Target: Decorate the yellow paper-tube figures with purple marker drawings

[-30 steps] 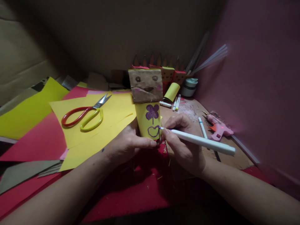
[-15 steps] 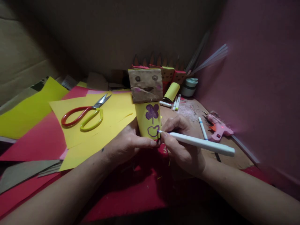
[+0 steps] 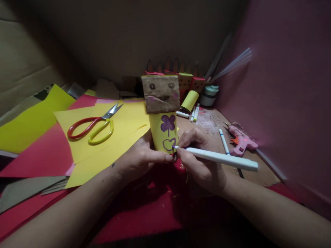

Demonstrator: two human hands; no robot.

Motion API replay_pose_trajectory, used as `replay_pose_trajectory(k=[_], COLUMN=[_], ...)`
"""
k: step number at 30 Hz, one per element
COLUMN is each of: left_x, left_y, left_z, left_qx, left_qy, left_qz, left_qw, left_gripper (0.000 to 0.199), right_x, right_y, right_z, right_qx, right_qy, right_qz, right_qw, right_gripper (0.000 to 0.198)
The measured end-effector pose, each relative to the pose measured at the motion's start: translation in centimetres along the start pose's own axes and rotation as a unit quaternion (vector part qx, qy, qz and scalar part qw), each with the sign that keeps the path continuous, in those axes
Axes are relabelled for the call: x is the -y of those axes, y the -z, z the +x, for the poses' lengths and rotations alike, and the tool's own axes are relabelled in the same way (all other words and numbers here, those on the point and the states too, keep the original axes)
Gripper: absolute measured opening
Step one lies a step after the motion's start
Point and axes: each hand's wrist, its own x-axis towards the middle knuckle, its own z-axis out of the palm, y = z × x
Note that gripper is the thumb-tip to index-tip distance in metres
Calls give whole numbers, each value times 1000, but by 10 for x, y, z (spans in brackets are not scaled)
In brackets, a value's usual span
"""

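Note:
A paper puppet stands upright in front of me, with a yellow tube body and a brown cardboard head that bears drawn eyes, a mouth and pink cheeks. On its body are a filled purple flower and, below that, a purple heart outline. My left hand grips the lower body, thumb across the front and the other fingers hidden behind. Between the thumb and fingers of my right hand is a white marker pen, its purple tip touching the heart's right side.
Scissors lie on yellow paper at the left. To the right are a pink glue gun, a blue-banded marker and a yellow paper tube. Several similar figures and a lidded jar stand behind.
The marker tip has shifted slightly left and down along the heart's right side. My left hand and the puppet have stayed in place.

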Motion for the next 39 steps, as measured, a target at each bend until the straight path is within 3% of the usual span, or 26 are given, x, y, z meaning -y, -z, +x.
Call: replay_pose_trajectory(k=[12, 39], left_x=[2, -1], left_y=[2, -1], left_z=[-1, 0], left_qx=[-10, -4], left_qy=[-5, -7], left_qz=[0, 7], left_qw=[1000, 1000], left_gripper=[40, 35], right_x=[3, 0], right_y=[1, 0], right_z=[2, -4], right_qx=[-31, 11], right_qy=[7, -7], right_qz=[-13, -14], right_qw=[999, 1000], right_gripper=[14, 15])
